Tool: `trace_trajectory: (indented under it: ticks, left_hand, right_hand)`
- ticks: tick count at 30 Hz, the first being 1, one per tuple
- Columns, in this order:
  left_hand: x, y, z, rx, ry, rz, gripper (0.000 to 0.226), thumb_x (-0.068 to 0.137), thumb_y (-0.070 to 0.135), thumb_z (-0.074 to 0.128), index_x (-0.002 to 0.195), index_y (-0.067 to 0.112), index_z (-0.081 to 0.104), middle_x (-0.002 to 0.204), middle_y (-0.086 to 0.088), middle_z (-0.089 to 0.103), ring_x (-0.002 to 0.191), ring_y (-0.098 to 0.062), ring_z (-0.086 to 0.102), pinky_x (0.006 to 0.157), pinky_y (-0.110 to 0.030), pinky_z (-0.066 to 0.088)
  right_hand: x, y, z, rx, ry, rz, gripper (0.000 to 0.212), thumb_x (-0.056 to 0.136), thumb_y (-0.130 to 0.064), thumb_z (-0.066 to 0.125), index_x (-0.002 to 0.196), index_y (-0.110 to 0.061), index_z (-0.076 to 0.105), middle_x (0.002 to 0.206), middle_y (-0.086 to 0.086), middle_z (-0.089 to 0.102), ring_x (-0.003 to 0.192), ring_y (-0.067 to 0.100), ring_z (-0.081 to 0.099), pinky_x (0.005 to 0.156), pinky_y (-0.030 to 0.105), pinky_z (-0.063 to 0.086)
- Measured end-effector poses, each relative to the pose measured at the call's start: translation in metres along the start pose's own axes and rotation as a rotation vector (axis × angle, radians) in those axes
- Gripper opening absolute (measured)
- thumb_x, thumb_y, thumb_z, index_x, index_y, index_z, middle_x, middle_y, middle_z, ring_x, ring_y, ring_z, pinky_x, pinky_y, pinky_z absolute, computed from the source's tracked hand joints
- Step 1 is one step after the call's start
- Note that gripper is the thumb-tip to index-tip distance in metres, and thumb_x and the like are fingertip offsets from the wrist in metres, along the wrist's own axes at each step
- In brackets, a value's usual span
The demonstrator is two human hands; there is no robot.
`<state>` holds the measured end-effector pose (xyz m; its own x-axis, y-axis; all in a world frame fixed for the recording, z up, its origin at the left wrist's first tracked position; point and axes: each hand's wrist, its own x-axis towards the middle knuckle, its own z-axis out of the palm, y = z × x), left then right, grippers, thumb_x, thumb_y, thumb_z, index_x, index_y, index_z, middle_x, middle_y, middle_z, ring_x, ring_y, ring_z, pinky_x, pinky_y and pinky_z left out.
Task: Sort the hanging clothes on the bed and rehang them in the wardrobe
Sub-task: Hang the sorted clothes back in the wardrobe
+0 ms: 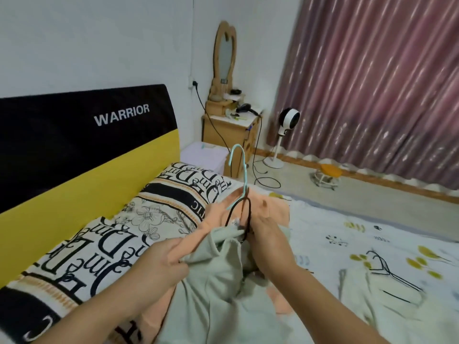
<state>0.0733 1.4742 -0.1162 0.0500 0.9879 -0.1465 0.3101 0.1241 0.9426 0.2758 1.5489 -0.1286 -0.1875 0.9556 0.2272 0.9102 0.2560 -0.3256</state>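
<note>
The bed [372, 244] is lying under a floral sheet, and its headboard [74, 145] is showing "WARRIOR" in white on black above yellow. A pillow [104, 239] is showing ornate lettering I cannot read. On the bed, a grey top [223, 281] is lying over an orange one [268, 207]. The left hand [169, 264] is pinching both fabrics, fingers together. The right hand [268, 244] is gripping a black hanger [246, 219] beside a teal hanger [239, 170].

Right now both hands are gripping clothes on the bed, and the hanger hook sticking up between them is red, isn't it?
Not quite. In the head view the hanger hook sticking up is light blue, not red. The rest holds: the left hand and right hand are both gripping clothes on the bed.
</note>
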Motion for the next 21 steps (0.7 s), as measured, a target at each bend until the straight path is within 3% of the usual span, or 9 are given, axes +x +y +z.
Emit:
trace_trajectory:
  ticks: [3,6,8,10,13,14,17,19,21]
  left_hand:
    - [-0.032,0.025,0.001,0.007,-0.02,0.037,0.023,0.079,0.005,0.064,0.088,0.025,0.073,0.091,0.001,0.074,0.091,-0.027,0.067,0.09,-0.044,0.05]
    - [-0.063,0.047,0.0,0.043,0.025,0.109,0.02,0.082,0.0,0.064,0.089,0.018,0.068,0.089,0.008,0.074,0.087,-0.014,0.068,0.084,-0.022,0.049]
    - [-0.083,0.063,-0.001,0.052,0.057,0.16,0.018,0.082,0.0,0.063,0.089,0.017,0.066,0.089,0.014,0.072,0.08,-0.003,0.066,0.07,-0.007,0.044]
    - [-0.104,0.08,0.0,0.067,0.08,0.208,0.017,0.08,0.01,0.067,0.094,0.019,0.065,0.091,0.012,0.073,0.082,0.006,0.063,0.07,-0.003,0.04]
    - [-0.137,0.106,0.005,0.113,0.067,0.306,0.028,0.064,0.042,0.076,0.088,0.027,0.071,0.086,0.017,0.072,0.083,0.007,0.062,0.069,-0.003,0.04]
    - [-0.147,0.113,0.006,0.129,0.072,0.34,0.028,0.062,0.043,0.073,0.087,0.031,0.071,0.086,0.016,0.072,0.083,0.005,0.063,0.069,-0.005,0.041]
    - [-0.177,0.135,0.012,0.148,0.124,0.408,0.01,0.08,0.019,0.069,0.078,0.028,0.07,0.081,0.009,0.072,0.077,0.002,0.063,0.066,-0.008,0.042]
    - [-0.197,0.151,0.015,0.167,0.13,0.475,0.004,0.077,0.025,0.067,0.077,0.026,0.07,0.079,0.009,0.072,0.07,0.001,0.062,0.061,-0.008,0.041]
    - [-0.217,0.164,0.016,0.199,0.122,0.537,0.016,0.068,0.03,0.062,0.079,0.039,0.069,0.074,0.013,0.07,0.067,0.003,0.06,0.059,-0.007,0.04]
  right_hand:
    - [-0.019,-0.006,-0.039,0.123,0.105,0.073,0.038,0.088,-0.022,0.027,0.113,-0.01,0.053,0.114,0.01,0.055,0.108,0.028,0.051,0.085,0.034,0.04]
    - [-0.036,-0.005,-0.084,0.175,0.189,0.142,0.016,0.087,-0.015,0.033,0.091,-0.014,0.048,0.097,0.003,0.053,0.093,0.025,0.051,0.079,0.037,0.044]
    - [-0.049,-0.004,-0.114,0.154,0.172,0.105,0.014,0.091,-0.008,0.04,0.1,-0.016,0.047,0.104,0.002,0.048,0.096,0.023,0.048,0.08,0.037,0.042]
    - [-0.062,-0.002,-0.14,0.115,0.194,0.055,0.02,0.091,-0.009,0.042,0.11,-0.017,0.046,0.108,0.0,0.041,0.098,0.022,0.047,0.078,0.034,0.042]
    - [-0.077,-0.005,-0.175,0.086,0.274,0.006,0.011,0.09,-0.01,0.042,0.099,-0.01,0.048,0.104,-0.004,0.034,0.093,0.019,0.043,0.074,0.029,0.037]
    - [-0.081,-0.007,-0.187,0.099,0.288,0.007,0.014,0.091,-0.012,0.041,0.101,-0.009,0.051,0.106,-0.005,0.035,0.097,0.019,0.043,0.076,0.029,0.036]
    - [-0.095,-0.013,-0.227,-0.076,0.298,-0.068,0.022,0.096,-0.019,0.039,0.103,-0.01,0.058,0.113,0.002,0.051,0.11,0.022,0.041,0.09,0.033,0.034]
    - [-0.109,-0.021,-0.255,-0.13,0.265,-0.087,0.023,0.099,-0.023,0.035,0.097,-0.013,0.055,0.109,0.004,0.058,0.111,0.023,0.044,0.096,0.038,0.032]
    - [-0.125,-0.027,-0.279,-0.124,0.231,-0.12,0.02,0.1,-0.024,0.034,0.092,-0.013,0.048,0.105,0.009,0.061,0.104,0.028,0.052,0.081,0.034,0.036]
